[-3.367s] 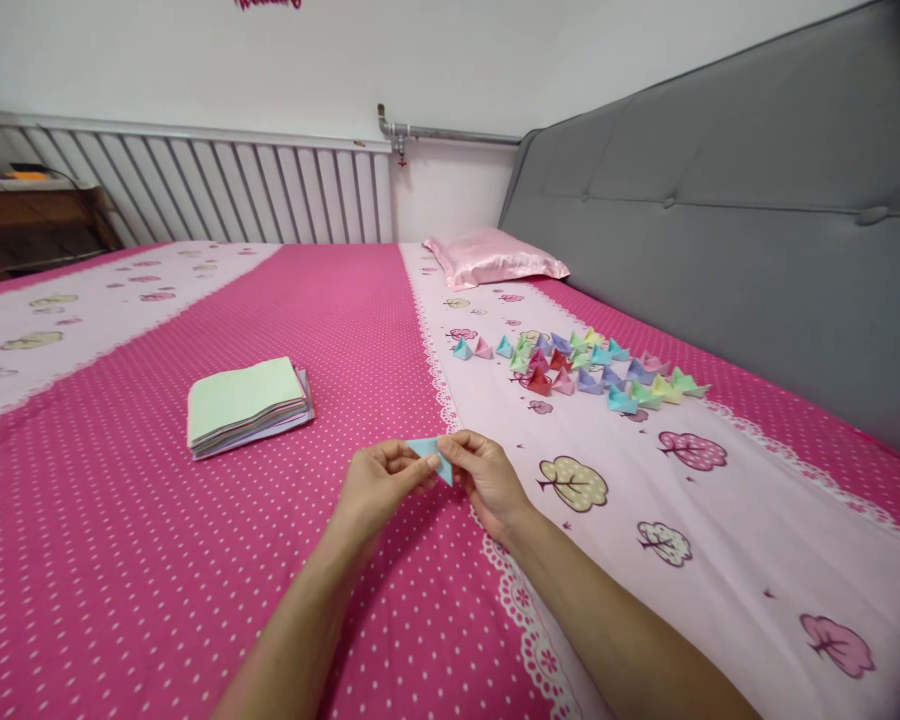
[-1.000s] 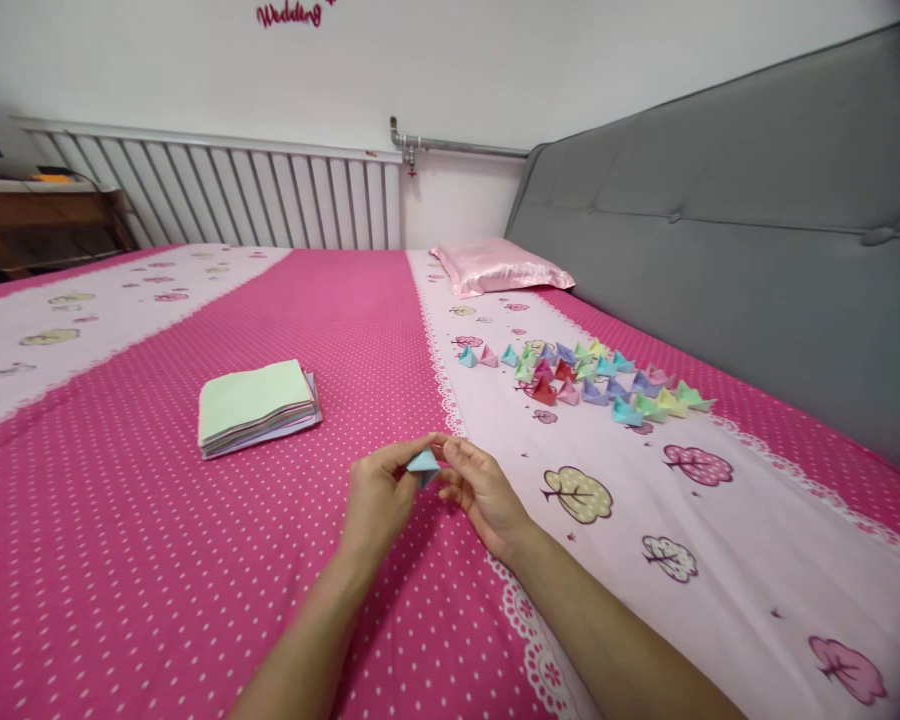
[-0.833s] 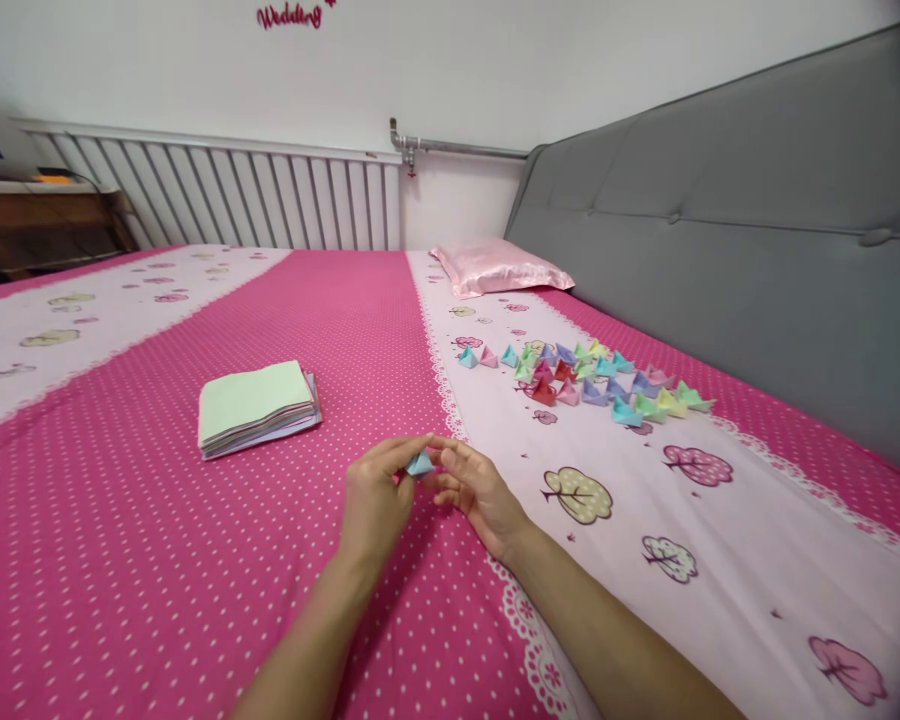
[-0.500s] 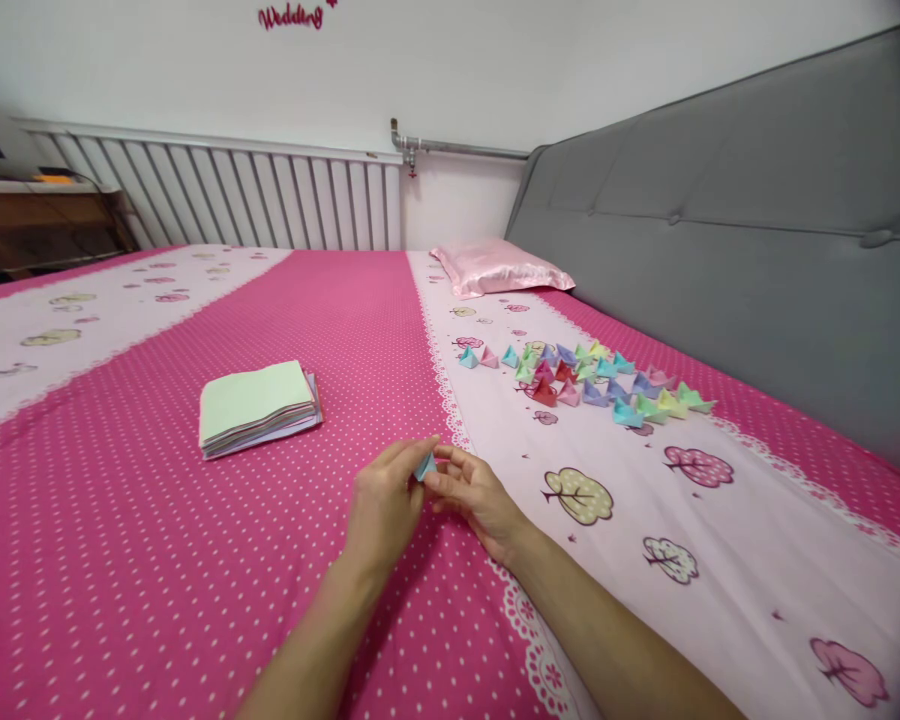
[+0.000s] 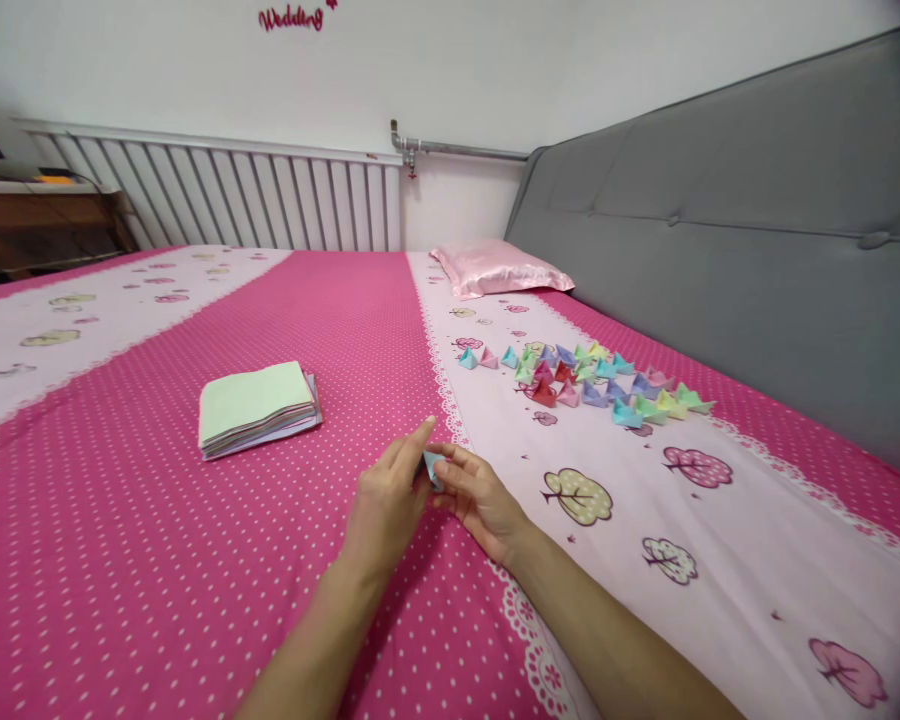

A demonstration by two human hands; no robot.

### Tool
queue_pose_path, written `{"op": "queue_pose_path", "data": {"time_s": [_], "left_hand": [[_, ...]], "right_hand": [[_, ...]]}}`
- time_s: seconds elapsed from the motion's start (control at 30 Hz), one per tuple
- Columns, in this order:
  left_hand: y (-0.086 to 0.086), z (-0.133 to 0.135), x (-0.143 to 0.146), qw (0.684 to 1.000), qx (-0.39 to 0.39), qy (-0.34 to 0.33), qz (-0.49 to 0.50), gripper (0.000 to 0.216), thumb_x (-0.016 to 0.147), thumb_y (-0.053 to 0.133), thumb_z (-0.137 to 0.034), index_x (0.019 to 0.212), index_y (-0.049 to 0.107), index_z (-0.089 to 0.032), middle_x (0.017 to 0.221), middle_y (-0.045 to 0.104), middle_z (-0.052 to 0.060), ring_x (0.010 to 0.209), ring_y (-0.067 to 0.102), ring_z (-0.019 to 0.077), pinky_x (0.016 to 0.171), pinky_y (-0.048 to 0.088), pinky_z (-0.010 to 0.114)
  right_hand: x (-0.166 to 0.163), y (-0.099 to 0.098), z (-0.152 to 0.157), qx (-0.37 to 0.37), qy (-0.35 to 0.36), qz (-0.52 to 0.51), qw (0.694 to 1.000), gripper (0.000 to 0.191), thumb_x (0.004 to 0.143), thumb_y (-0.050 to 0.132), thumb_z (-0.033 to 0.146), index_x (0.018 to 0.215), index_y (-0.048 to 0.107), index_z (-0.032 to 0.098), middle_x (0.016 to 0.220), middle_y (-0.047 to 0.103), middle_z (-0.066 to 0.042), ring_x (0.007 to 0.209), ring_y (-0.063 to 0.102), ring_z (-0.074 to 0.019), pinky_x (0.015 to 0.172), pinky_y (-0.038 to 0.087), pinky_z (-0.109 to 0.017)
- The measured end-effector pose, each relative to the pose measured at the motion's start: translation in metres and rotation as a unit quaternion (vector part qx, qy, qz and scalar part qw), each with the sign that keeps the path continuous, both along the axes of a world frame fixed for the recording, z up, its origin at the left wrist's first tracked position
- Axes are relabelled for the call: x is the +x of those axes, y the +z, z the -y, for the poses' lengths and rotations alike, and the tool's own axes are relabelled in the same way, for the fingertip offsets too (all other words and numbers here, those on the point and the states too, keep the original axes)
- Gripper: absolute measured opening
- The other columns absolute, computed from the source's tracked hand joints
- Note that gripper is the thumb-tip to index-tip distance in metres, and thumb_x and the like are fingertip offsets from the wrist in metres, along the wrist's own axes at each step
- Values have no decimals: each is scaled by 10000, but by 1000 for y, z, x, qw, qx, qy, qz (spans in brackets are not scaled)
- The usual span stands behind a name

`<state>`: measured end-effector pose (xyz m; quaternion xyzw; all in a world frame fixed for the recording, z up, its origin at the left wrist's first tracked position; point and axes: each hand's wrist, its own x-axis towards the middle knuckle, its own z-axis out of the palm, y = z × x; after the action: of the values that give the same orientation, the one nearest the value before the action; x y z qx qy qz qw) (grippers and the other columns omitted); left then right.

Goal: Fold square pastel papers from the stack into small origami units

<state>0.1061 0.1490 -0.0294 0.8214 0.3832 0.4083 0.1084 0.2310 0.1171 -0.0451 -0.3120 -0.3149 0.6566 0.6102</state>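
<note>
A small piece of folded light-blue paper (image 5: pixel 433 468) is between my two hands, above the pink dotted bedspread. My right hand (image 5: pixel 478 497) pinches it between thumb and fingers. At its other side is my left hand (image 5: pixel 387 500), with the thumb lifted off and the curled fingers still against the paper. Most of the folds are hidden by my fingers. Beyond my right hand, several small folded paper boats (image 5: pixel 594 392) in many colours stand grouped on the white printed stripe of the bedspread.
A stack of coloured paper sheets (image 5: pixel 259 405), pale green on top, lies to the left. A pink pillow (image 5: pixel 501 268) rests at the far side by the grey padded headboard (image 5: pixel 727 220). Behind the bed are a white radiator (image 5: pixel 225 190) and a pipe (image 5: pixel 465 150).
My left thumb has risen from the blue paper and now points up. The paper has turned slightly and shifted a little to the right in my right hand.
</note>
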Motion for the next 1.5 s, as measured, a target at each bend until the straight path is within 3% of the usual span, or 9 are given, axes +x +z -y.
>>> {"op": "queue_pose_path", "data": {"time_s": [0.17, 0.37, 0.5, 0.6, 0.77, 0.9, 1.1, 1.27, 1.5], "left_hand": [[0, 1, 2, 988, -104, -62, 92, 453, 758, 498, -166, 1210, 473, -184, 1057, 613, 103, 914, 607, 192, 800, 493, 334], [3, 2, 10, 906, -288, -169, 259, 445, 686, 548, -123, 1121, 459, -153, 1184, 523, 134, 1051, 548, 201, 872, 459, 331], [11, 4, 12, 869, -361, -158, 299, 433, 619, 605, -101, 1037, 498, -145, 1099, 567, 119, 1001, 564, 194, 836, 465, 307], [12, 3, 10, 863, -417, -136, 250, 328, 644, 643, -197, 952, 564, -116, 876, 639, 87, 770, 614, 159, 659, 486, 256], [7, -2, 8, 861, -443, -118, 221, 240, 632, 674, -321, 671, 606, -95, 538, 602, 13, 468, 537, 88, 467, 394, 193], [11, -3, 8, 835, -476, -123, 246, 276, 556, 721, -346, 609, 588, -110, 522, 625, 19, 487, 591, 125, 514, 450, 229], [17, -2, 7, 833, -466, -101, 281, 323, 561, 719, -405, 627, 595, -115, 532, 649, 31, 478, 590, 113, 497, 445, 207], [17, -2, 6, 823, -484, -94, 281, 329, 572, 717, -410, 645, 604, -111, 589, 672, 57, 513, 611, 130, 513, 456, 222], [14, -3, 7, 864, -437, -105, 227, 333, 589, 695, -426, 616, 599, -108, 544, 647, 44, 482, 586, 133, 500, 442, 236]], "right_hand": [[-1, -1, -2, 9, -25, -10, 1000, 342, 637, 726, 247, 944, 599, 172, 826, 667, -26, 723, 612, -125, 668, 465, -232], [2, -2, -6, 11, -97, -3, 995, 385, 603, 746, 216, 946, 578, 172, 786, 666, -12, 680, 613, -119, 654, 462, -229], [4, -4, -8, 44, -166, 39, 984, 338, 615, 735, 190, 920, 588, 186, 751, 650, 9, 682, 601, -106, 666, 459, -218], [5, -4, -8, 61, -198, 78, 975, 308, 622, 725, 186, 902, 597, 191, 723, 632, 17, 667, 587, -105, 649, 457, -220], [4, -3, -7, 67, -209, 113, 969, 270, 613, 729, 187, 856, 612, 196, 680, 601, 30, 630, 561, -96, 620, 440, -216], [3, -2, -7, 62, -194, 107, 973, 263, 616, 732, 213, 851, 616, 196, 692, 608, 26, 647, 552, -98, 643, 434, -224], [-1, -6, -6, 72, -118, 90, 986, 158, 694, 674, 296, 773, 627, 168, 673, 597, 16, 607, 521, -98, 600, 418, -232], [1, -7, -7, 61, -155, 127, 978, 170, 704, 659, 333, 688, 616, 169, 577, 547, 40, 521, 440, -78, 522, 350, -214], [5, -5, -7, 48, -183, 150, 970, 206, 659, 688, 331, 578, 608, 158, 505, 485, 60, 493, 372, -68, 517, 304, -213]]}}
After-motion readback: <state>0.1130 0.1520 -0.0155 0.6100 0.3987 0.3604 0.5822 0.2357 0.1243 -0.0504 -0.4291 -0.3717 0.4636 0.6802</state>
